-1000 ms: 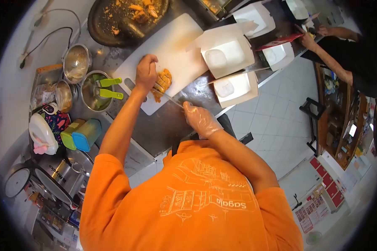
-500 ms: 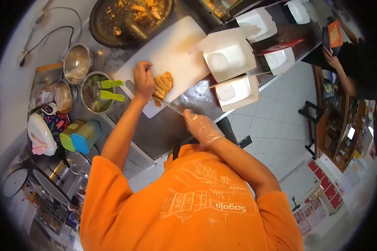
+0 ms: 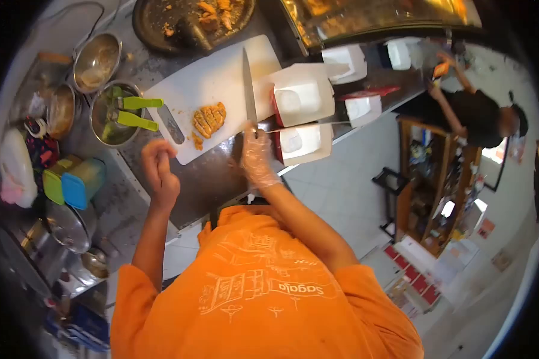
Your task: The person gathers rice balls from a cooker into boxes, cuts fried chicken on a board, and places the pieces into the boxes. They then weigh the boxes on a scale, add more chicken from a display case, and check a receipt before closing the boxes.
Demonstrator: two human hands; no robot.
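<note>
My right hand (image 3: 257, 157), in a clear plastic glove, is closed around the handle of a knife (image 3: 248, 84). The blade points away from me, over the right part of the white cutting board (image 3: 236, 57). Sliced browned meat, perhaps chicken (image 3: 209, 119), lies on the board's near part, with small bits beside it. My bare left hand (image 3: 160, 170) is raised near the board's left corner, by its handle slot. Its fingers are loosely bent and partly apart, with nothing visible in them.
Open white boxes (image 3: 305, 99) stand right of the board. A stone mortar (image 3: 191, 39) with food bits is at the back. Left are metal bowls, one (image 3: 111, 134) holding green-handled utensils (image 3: 139, 121). Beyond the counter a person in black (image 3: 470, 113) handles an orange-and-black box.
My left hand has lifted off the meat and drawn back toward me. The knife has swung from the meat to the right, now pointing away. The view has shifted, and the co-worker is more visible.
</note>
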